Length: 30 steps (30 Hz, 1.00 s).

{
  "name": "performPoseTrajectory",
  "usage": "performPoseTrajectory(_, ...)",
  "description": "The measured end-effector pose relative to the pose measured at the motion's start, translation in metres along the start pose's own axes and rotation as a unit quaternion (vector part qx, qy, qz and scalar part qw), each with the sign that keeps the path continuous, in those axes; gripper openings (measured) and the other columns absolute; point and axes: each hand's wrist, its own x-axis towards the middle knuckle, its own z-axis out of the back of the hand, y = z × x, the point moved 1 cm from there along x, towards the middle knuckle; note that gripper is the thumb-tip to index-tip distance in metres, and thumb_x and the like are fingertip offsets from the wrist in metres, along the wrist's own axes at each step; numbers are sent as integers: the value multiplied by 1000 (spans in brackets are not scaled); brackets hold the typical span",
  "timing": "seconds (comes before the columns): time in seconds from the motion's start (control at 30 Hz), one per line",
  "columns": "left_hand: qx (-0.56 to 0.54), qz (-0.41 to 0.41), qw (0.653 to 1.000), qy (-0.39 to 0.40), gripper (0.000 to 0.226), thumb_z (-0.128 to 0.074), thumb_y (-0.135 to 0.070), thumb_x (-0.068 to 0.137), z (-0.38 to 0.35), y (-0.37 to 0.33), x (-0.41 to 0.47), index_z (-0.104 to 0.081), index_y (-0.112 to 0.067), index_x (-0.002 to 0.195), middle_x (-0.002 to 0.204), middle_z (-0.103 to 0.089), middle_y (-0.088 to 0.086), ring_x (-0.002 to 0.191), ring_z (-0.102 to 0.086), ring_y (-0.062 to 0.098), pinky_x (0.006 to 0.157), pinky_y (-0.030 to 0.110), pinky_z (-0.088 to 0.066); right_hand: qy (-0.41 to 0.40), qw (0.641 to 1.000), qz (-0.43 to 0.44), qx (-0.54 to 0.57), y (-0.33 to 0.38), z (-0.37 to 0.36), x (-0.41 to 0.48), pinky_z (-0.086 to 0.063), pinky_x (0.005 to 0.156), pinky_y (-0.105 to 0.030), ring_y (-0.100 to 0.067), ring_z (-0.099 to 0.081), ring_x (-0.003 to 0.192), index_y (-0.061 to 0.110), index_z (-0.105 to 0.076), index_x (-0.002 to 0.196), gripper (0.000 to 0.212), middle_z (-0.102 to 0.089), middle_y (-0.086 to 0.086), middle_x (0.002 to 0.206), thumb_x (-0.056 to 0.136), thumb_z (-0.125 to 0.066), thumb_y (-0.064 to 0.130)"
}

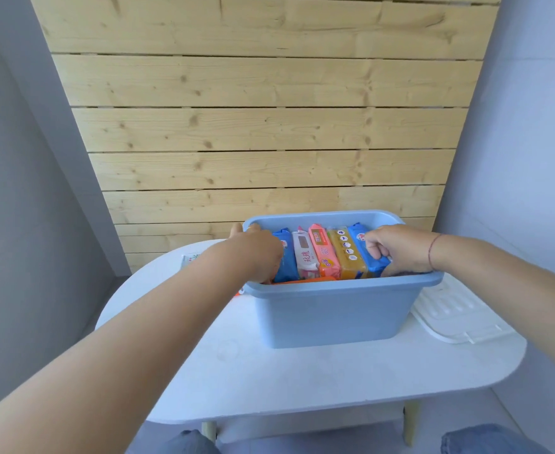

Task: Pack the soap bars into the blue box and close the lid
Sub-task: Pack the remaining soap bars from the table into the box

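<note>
The blue box (pixel 335 312) stands open on the white table (pixel 302 375). Inside it, several wrapped soap bars stand side by side: a blue one (pixel 287 257) at the left, then a white one (pixel 305 255), a pink one (pixel 322 250), a yellow one (pixel 349 253) and a blue one (pixel 372 263) at the right. My left hand (pixel 256 250) reaches into the left end, fingers down beside the left blue bar. My right hand (pixel 397 249) grips the right blue bar inside the box. The white lid (pixel 456 316) lies flat on the table to the right of the box.
A further soap packet (pixel 189 258) lies on the table's far left, partly hidden by my left arm. An orange item (pixel 305 280) shows low inside the box front. A wooden slat wall stands behind the table. My knees are below the table's front edge.
</note>
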Motion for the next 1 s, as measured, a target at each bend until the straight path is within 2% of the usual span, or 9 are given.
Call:
performPoseTrajectory(0.1, -187, -68, 977, -79, 10, -64, -21, 82, -6, 25, -6, -68, -25, 90, 110, -56, 0, 106, -49, 17, 92, 35, -36, 46, 998, -16, 29, 6, 10, -3, -45, 69, -31, -15, -48, 69, 29, -46, 78, 33, -50, 5, 79, 70, -76, 20)
performPoseTrajectory(0.13, -315, -68, 938, -129, 7, -67, -21, 81, -9, 36, -10, -68, -25, 86, 108, -57, -3, 103, -52, 12, 91, 31, -39, 51, 998, -18, 34, 10, 17, -6, -45, 73, -30, -12, -50, 72, 29, -50, 84, 32, -53, 5, 86, 70, -77, 22)
performPoseTrajectory(0.2, -518, -3, 813, -267, 11, -67, -16, 82, -23, 68, -13, -65, -27, 84, 106, -59, -5, 99, -54, 7, 87, 25, -41, -12, 999, 7, 37, 29, 34, -5, -45, 80, -28, -11, -54, 82, 28, -53, 93, 30, -55, 3, 100, 73, -76, 26)
performPoseTrajectory(0.27, -553, 115, 753, -337, 14, -62, -13, 85, -47, 96, -6, -63, -23, 95, 117, -58, 1, 103, -53, 12, 84, 27, -41, -129, 987, 50, 77, 57, 49, -4, -46, 83, -29, -15, -58, 91, 27, -55, 93, 23, -53, 1, 106, 77, -71, 27)
performPoseTrajectory(0.37, -507, 262, 785, -242, 39, -64, -18, 84, -97, 127, 14, -55, -15, 121, 133, -47, 11, 116, -49, 25, 93, 35, -43, -213, 957, 123, 152, 113, 58, 5, -43, 79, -24, -13, -58, 93, 27, -56, 94, 16, -50, 3, 106, 81, -66, 27)
performPoseTrajectory(0.5, -438, 342, 826, -97, 62, -62, -31, 80, -147, 128, 34, -40, -22, 138, 137, -38, 12, 128, -37, 32, 104, 44, -40, -180, 962, 168, 119, 173, 45, 39, -43, 90, -28, -16, -55, 105, 20, -60, 101, 19, -52, -1, 112, 83, -63, 28)
performPoseTrajectory(0.7, -441, 338, 824, -107, 83, -65, -43, 71, -165, 123, 56, -31, -21, 142, 130, -45, 10, 123, -43, 31, 94, 37, -39, -153, 975, 127, 97, 198, 22, 80, -37, 101, -33, -21, -46, 118, 23, -60, 101, 18, -46, 3, 109, 85, -59, 30)
performPoseTrajectory(0.87, -449, 295, 838, -97, 65, -65, -31, 74, -161, 134, 51, -41, -17, 132, 121, -57, 8, 112, -54, 28, 90, 34, -48, -152, 967, 131, 155, 191, 18, 83, -36, 86, -23, -17, -52, 113, 23, -63, 95, 12, -52, -2, 115, 84, -62, 27)
performPoseTrajectory(1.0, -367, 314, 873, -75, 65, -65, -36, 74, -159, 130, 38, -38, -14, 129, 120, -54, 11, 113, -51, 31, 85, 34, -45, -155, 959, 134, 194, 189, 17, 77, -43, 93, -27, -14, -54, 107, 21, -65, 95, 12, -53, -4, 115, 84, -64, 25)
